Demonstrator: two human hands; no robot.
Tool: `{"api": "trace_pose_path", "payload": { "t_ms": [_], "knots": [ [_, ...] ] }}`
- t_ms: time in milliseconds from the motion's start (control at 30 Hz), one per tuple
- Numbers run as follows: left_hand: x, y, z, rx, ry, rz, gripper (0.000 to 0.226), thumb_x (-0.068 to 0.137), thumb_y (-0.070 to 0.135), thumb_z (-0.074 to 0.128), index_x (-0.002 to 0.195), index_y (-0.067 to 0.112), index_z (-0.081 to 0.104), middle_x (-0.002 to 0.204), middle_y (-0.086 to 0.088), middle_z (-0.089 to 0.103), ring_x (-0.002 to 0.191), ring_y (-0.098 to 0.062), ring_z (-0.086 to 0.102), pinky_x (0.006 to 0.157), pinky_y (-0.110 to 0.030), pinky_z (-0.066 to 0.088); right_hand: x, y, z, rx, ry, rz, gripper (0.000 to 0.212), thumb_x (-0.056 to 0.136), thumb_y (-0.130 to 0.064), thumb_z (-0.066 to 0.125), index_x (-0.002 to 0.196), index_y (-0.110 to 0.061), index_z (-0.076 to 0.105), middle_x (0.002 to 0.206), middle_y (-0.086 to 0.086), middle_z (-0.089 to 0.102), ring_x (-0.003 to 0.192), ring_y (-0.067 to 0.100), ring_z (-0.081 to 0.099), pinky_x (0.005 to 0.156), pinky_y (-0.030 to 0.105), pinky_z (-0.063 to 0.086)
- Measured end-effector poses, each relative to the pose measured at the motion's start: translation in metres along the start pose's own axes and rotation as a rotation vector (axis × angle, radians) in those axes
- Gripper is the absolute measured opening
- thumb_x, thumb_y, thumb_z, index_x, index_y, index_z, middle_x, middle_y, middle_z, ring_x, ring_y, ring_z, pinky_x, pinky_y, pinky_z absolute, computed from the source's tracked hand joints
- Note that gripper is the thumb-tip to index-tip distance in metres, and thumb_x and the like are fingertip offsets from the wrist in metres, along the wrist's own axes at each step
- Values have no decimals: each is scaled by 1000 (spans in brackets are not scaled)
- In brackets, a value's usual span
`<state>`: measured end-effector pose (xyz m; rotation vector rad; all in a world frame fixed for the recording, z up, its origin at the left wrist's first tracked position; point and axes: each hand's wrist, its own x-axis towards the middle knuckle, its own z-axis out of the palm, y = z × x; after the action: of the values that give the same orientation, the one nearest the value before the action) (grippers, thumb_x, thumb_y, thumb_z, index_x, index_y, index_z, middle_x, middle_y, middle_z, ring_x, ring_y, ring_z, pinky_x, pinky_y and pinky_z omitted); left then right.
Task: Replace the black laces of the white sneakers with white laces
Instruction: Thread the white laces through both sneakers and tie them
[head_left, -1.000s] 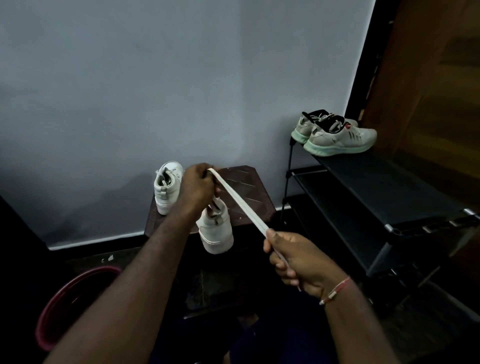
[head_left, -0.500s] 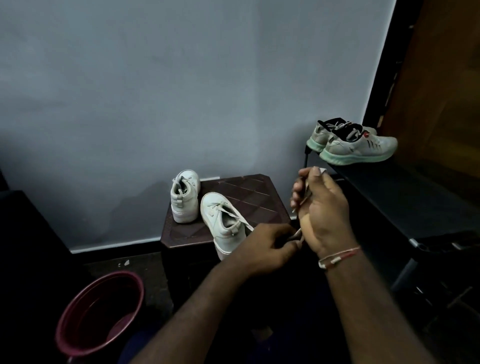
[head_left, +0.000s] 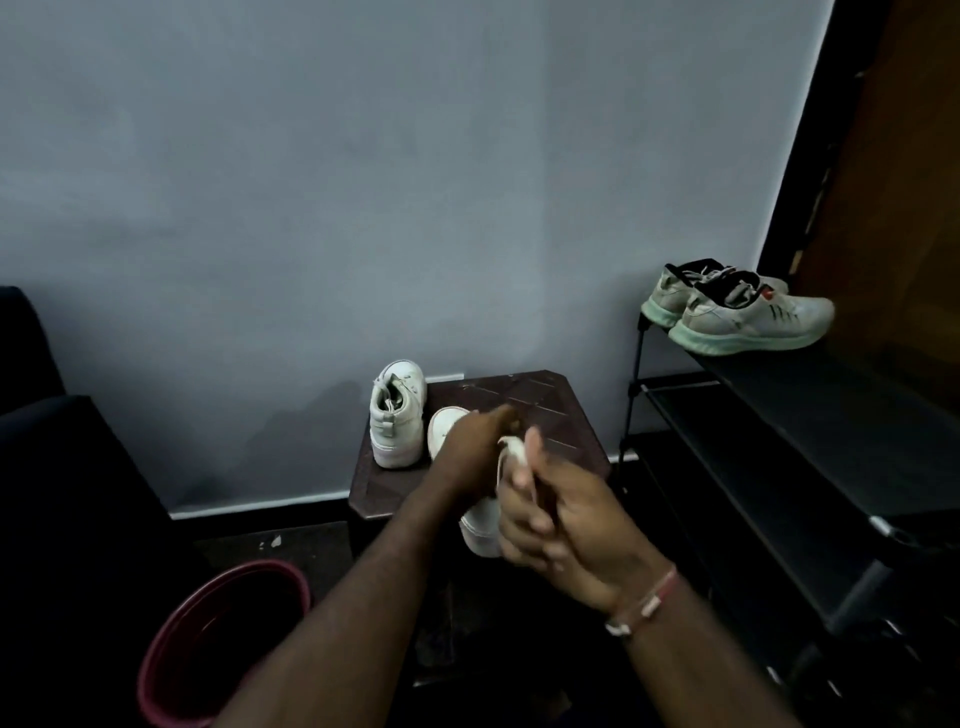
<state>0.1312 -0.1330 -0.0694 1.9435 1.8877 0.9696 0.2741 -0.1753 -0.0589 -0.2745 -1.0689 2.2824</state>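
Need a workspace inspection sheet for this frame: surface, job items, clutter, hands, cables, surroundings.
Surface: dark brown stool, holds both white sneakers, part of its top bare.
Job's things: far sneaker stands near the wall, heel toward the camera; near sneaker is partly hidden behind the hands; white lace is looped at the right thumb.
Clutter: maroon bucket on the floor at left; green-soled running shoes on the rack's top shelf.
Hands: right hand grips the white lace; left hand is blurred over the near sneaker, grip unclear.
Cables: nothing seen.
Surroundings: grey wall behind, black shoe rack at right, dim light.
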Motion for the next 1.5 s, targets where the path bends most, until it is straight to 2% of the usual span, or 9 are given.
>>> {"api": "trace_pose_path", "payload": {
  "t_ms": [100,167,233,333,400,700,1033,1267,1500],
  "knots": [
    [-6,-13,20,-45,-14,-53,17,99,12,45,90,16,59,98,1,61,66,3,63,68,-13,51,53,-15,20,393,202,-398,36,101,-34,36,75,-15,49,57,3,55,51,18,56,51,25,49],
    [1,-25,27,-71,33,-71,13,93,1,53,101,3,63,100,-11,68,79,-18,67,72,-27,53,94,-31,17,236,412,-639,31,103,-22,38,77,-12,51,65,7,63,64,23,64,67,34,55],
    [5,-33,31,-17,121,-64,5,86,3,58,89,7,59,82,-10,68,71,-21,63,64,-27,45,122,-42,-10,-435,634,-733,29,104,-19,41,78,-11,52,71,5,64,69,21,63,74,38,53],
    [1,-43,33,-144,202,-47,8,88,4,59,93,9,59,84,4,64,74,-3,57,66,-5,38,125,-37,-63,-1639,549,-256,20,99,-25,45,85,-14,54,86,10,66,82,30,62,69,33,43],
    [2,-46,35,-183,210,-54,12,88,4,60,100,7,60,86,5,64,74,-2,58,66,-3,38,106,-28,-84,-1846,434,-18,22,98,-30,45,86,-15,55,98,15,67,95,34,62,77,36,45],
    [15,-59,44,-531,70,-139,19,78,16,52,89,20,67,82,-4,69,79,-12,66,80,-32,54,95,-24,-77,-749,390,347,57,89,-69,44,56,-22,39,46,-4,31,33,8,24,35,14,18],
    [20,-58,43,-1063,216,-344,18,88,13,60,71,8,61,69,-12,60,67,-24,60,69,-39,53,126,-29,-66,-516,389,377,58,97,-61,34,59,-17,41,40,-6,38,27,5,30,27,14,19],
    [15,-47,49,-838,381,-274,21,89,9,54,70,1,54,59,-1,64,56,-6,57,56,-23,46,125,-5,-70,-306,763,-120,22,100,-11,46,82,-3,54,48,5,49,35,12,45,38,18,40],
    [14,-55,43,-623,420,-170,10,89,25,55,81,22,60,81,-2,63,75,-14,61,69,-39,51,119,13,-63,-527,700,-314,10,87,-3,65,93,-9,71,93,17,73,93,35,70,90,49,55]
  ]
}}
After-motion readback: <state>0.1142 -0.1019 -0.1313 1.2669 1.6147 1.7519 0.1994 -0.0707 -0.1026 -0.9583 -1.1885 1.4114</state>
